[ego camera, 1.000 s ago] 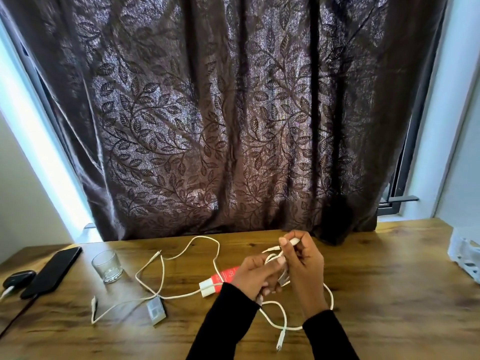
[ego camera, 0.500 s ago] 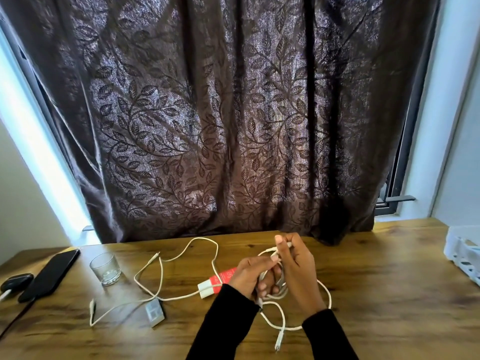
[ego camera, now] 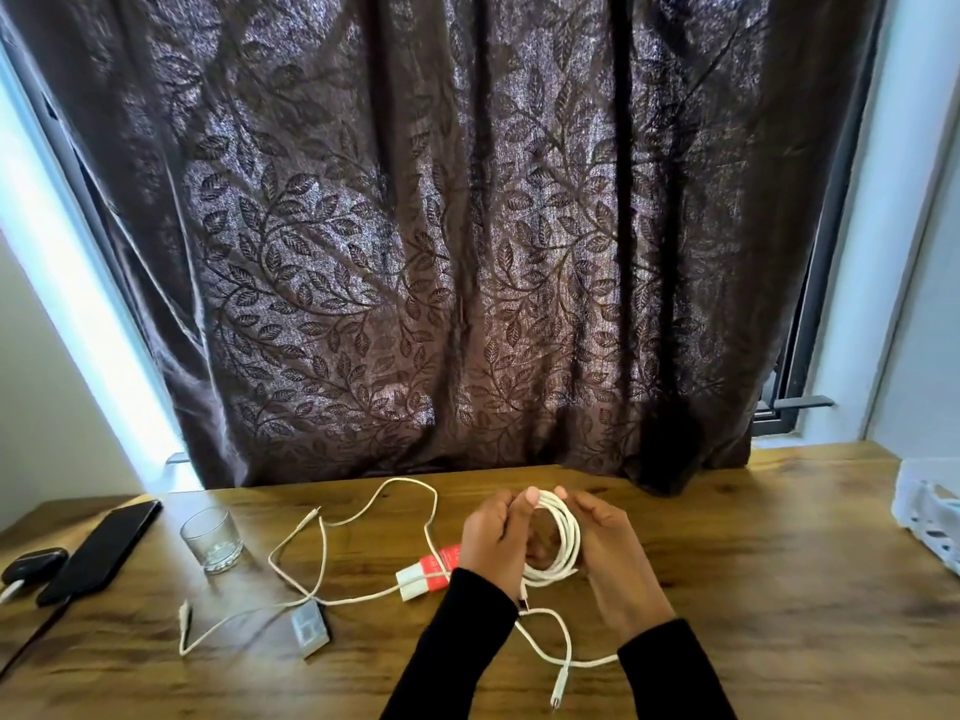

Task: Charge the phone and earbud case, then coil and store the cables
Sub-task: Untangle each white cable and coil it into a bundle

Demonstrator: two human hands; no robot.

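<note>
Both hands hold a white cable coil (ego camera: 563,532) above the wooden desk (ego camera: 753,589). My left hand (ego camera: 493,543) grips its left side, thumb up at the top. My right hand (ego camera: 610,553) cups its right side. The coil's loose tail (ego camera: 563,662) hangs down to the desk, plug end near the front edge. A second white cable (ego camera: 322,553) lies spread out to the left. A black phone (ego camera: 101,550) and a black earbud case (ego camera: 34,563) lie at the far left.
A red and white box (ego camera: 423,576) lies left of my left hand. A glass tumbler (ego camera: 212,537) stands near the phone, a small grey adapter (ego camera: 310,628) in front of it. A white rack (ego camera: 930,511) is at the right edge. A dark curtain (ego camera: 467,226) hangs behind.
The loops have been gathered into a rounder, tidier coil, now held upright between both hands. My right hand has shifted from pinching the cable end to cupping the coil's right side.
</note>
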